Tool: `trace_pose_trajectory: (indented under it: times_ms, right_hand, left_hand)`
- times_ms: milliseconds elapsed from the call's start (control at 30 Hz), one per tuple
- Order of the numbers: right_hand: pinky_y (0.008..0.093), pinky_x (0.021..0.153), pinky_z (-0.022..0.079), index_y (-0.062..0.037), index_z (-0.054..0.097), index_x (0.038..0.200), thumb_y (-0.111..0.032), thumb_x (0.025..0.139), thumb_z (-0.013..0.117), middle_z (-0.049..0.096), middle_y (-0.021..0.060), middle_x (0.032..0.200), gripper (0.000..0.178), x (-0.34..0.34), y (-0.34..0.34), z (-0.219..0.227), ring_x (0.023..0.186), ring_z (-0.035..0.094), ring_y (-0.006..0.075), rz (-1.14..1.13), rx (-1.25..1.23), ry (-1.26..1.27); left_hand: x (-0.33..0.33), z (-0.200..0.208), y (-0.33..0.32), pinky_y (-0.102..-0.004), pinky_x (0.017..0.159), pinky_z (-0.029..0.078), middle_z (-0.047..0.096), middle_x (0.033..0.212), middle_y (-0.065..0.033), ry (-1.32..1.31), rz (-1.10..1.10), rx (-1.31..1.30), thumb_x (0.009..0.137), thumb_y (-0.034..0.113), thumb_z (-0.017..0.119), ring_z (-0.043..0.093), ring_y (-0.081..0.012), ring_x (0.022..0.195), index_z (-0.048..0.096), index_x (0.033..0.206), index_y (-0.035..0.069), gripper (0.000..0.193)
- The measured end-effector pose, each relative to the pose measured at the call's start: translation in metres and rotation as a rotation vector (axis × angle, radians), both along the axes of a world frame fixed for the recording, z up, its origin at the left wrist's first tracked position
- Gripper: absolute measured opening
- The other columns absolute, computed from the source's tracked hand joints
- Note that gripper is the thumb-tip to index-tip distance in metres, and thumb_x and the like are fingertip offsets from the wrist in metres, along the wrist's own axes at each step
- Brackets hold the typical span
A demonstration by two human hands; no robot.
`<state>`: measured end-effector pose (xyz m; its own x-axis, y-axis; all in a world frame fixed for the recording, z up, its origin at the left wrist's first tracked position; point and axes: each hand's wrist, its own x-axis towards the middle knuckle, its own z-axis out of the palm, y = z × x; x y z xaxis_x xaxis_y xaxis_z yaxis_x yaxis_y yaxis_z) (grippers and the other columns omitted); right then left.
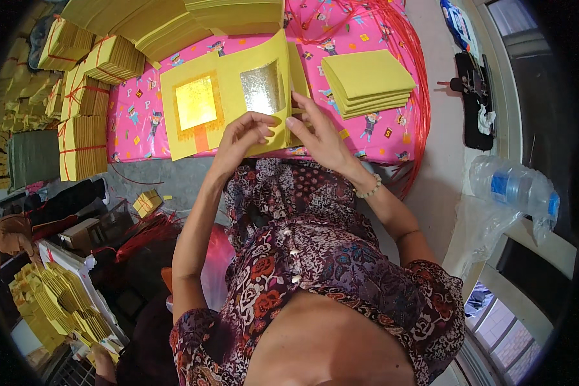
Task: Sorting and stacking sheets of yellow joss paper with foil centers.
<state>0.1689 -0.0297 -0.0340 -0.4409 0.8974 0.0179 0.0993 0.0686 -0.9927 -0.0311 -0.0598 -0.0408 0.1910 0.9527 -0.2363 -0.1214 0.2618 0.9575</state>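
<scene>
A stack of yellow joss paper sheets [230, 77] lies on the pink patterned table cover. One gold foil square [196, 103] and one silver foil square [262, 88] show on it. Its right part is raised and bent upward. Curled fingers of my left hand [246, 138] close at the lower edge of the raised sheet, below the silver square; their exact contact is partly hidden. My right hand [321, 135] has the sheet's right edge between thumb and fingers. To its right sits a small pile of folded yellow paper [368, 82].
Red strings [420, 96] hang along the table's right side. Tied yellow paper bundles [83, 147] are piled at the left, with larger yellow stacks [174, 35] at the back. A plastic bottle [511, 186] stands right. Another person's hand [101, 360] shows lower left, near yellow papers.
</scene>
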Motion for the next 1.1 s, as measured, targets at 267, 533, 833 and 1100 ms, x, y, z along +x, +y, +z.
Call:
trace_pose_trajectory:
  times_ms: [267,533,833,1100]
  right_hand:
    - [0.0435,0.097,0.039,0.0023,0.034,0.134,-0.030,0.091,0.055,0.044,0.0216,0.123,0.057,-0.009,-0.003,0.012,0.115,0.047,0.0355,0.069,0.265,-0.278]
    - [0.0440,0.097,0.038,0.0013,0.036,0.132,-0.027,0.089,0.058,0.043,0.0192,0.123,0.056,-0.015,-0.004,0.015,0.115,0.045,0.0364,0.061,0.430,-0.425]
    - [0.0384,0.087,0.047,-0.0001,0.042,0.128,-0.020,0.094,0.051,0.047,0.0187,0.118,0.041,-0.003,0.003,0.018,0.109,0.052,0.0309,-0.016,0.159,-0.210]
    - [0.0380,0.087,0.046,0.0009,0.045,0.125,-0.017,0.094,0.049,0.050,0.0196,0.115,0.036,0.002,0.011,0.011,0.106,0.054,0.0323,-0.227,0.531,-0.334]
  left_hand:
    - [-0.001,0.007,0.012,-0.0273,0.076,0.053,0.065,0.097,-0.0068,-0.281,0.294,-0.268,0.088,0.029,0.065,0.061,-0.0110,0.079,0.061,0.107,0.003,0.032]
    - [0.005,-0.003,0.018,-0.0232,0.069,0.049,0.064,0.086,0.0007,-0.098,0.257,-0.206,0.085,0.021,0.069,0.058,-0.0067,0.074,0.065,0.102,0.005,0.023]
    - [0.009,-0.004,0.018,-0.0226,0.068,0.049,0.066,0.082,-0.0004,-0.073,0.280,-0.215,0.085,0.019,0.069,0.058,-0.0072,0.071,0.067,0.101,0.003,0.022]
    - [0.010,-0.001,0.021,-0.0204,0.063,0.048,0.067,0.079,-0.0022,-0.073,0.289,-0.242,0.083,0.018,0.071,0.057,-0.0071,0.066,0.067,0.101,0.000,0.026]
